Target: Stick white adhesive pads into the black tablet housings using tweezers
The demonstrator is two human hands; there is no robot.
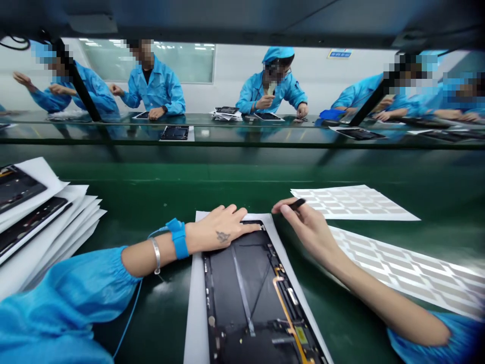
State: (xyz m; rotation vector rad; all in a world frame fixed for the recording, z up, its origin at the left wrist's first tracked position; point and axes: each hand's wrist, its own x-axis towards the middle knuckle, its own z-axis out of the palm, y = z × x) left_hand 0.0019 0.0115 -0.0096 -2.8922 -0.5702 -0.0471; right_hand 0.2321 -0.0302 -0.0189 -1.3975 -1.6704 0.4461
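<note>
Green workbench (242,174), tablet housing (246,288) beneath fingers (246,228)

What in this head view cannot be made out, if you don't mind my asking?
In the head view:
Black tool in the right hand: one end hidden by the fingers.
Open tablet casing: top edge partly covered by the left hand; lower end cut off by the bottom edge.
Stacked devices: cut off by the left edge.
Patterned sheet: cut off by the right edge.

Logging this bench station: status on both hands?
Left hand on tablet chassis. Right hand pinching small black tool. Patterned white sheet beside right forearm.
</note>
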